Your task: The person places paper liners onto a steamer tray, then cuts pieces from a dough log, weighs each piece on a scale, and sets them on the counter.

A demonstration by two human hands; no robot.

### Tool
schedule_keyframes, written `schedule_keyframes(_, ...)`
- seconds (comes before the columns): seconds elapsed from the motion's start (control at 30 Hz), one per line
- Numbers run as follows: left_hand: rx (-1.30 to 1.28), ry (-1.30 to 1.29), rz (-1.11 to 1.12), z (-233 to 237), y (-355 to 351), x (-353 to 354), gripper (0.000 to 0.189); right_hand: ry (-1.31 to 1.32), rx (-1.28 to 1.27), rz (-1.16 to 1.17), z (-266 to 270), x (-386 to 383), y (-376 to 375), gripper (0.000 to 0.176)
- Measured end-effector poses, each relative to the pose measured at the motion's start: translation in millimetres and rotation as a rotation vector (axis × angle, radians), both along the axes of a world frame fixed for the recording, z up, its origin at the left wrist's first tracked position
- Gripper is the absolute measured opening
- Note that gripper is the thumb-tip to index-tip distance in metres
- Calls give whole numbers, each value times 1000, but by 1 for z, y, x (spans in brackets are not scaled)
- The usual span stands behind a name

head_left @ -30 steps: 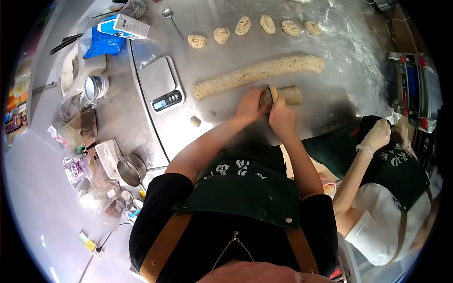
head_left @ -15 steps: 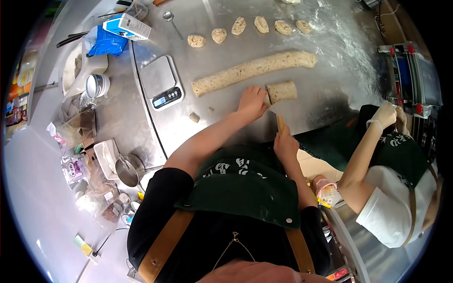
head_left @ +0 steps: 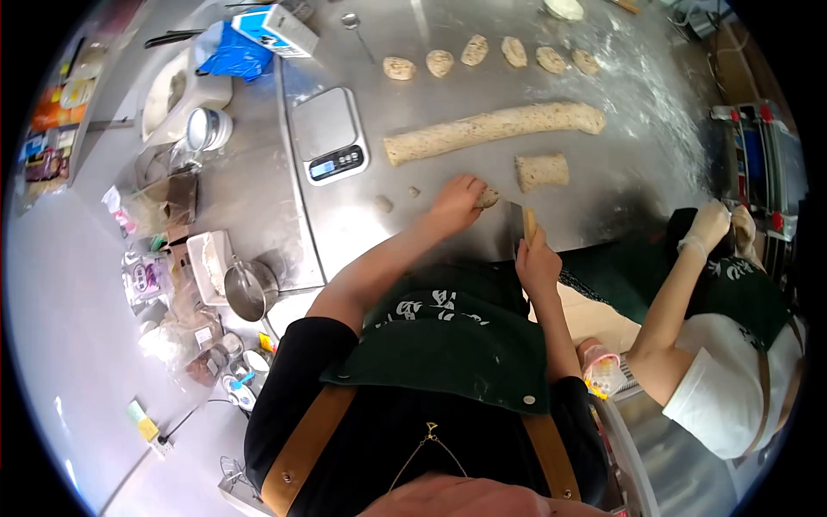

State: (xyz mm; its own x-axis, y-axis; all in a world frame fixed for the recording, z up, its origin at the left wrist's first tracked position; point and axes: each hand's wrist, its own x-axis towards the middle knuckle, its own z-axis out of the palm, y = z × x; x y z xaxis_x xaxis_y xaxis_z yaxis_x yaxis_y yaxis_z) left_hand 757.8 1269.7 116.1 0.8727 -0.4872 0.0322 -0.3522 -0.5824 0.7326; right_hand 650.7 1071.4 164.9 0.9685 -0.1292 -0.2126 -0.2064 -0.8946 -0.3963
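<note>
My left hand is closed on a small slice of dough over the steel table. My right hand grips the wooden handle of a dough scraper, its metal blade upright just right of the slice. Beyond the hands lies a short, thick chunk of speckled dough, apart from both. Farther back a long dough log stretches across the table. Two small dough scraps, one of them a larger bit, rest left of my left hand.
A digital scale stands to the left. Several dough pieces form a row at the back, with a spoon near them. A saucepan and white tub are at lower left. A co-worker's gloved hands are at right.
My left hand has drawn the dough slice away from the short chunk, leaving a gap. The scraper stays in my right hand. The whole view has shifted, so table items appear farther right.
</note>
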Motion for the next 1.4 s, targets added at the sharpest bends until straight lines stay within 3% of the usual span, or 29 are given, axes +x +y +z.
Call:
schedule_keyframes(0.13, 2, -71, 354, 4, 92, -1, 42, -21, 51, 109, -3, 26, 33, 39)
schedule_keyframes(0.2, 29, -226, 422, 7, 126, 2, 38, -10, 67, 146, 2, 36, 45, 39)
schedule_keyframes(0.27, 40, -186, 659, 13, 185, 25, 38, -32, 98, 175, 4, 42, 56, 39)
schedule_keyframes(0.33, 58, -243, 640, 10, 196, 28, 39, -46, 97, 176, 4, 44, 63, 40)
schedule_keyframes(0.43, 82, -293, 782, 17, 241, 75, 38, -44, 62, 204, -2, 44, 72, 40)
schedule_keyframes(0.63, 139, -339, 738, 6, 251, 111, 35, -13, 40, 163, -3, 42, 77, 40)
schedule_keyframes(0.73, 172, -237, 747, 3, 263, 110, 46, 22, 52, 115, -2, 42, 80, 40)
schedule_keyframes(0.83, 252, -220, 673, 1, 261, 106, 75, 34, 43, 91, 1, 42, 82, 40)
schedule_keyframes(1.4, 281, -224, 583, 9, 264, 116, 69, -38, 14, 130, -3, 44, 80, 40)
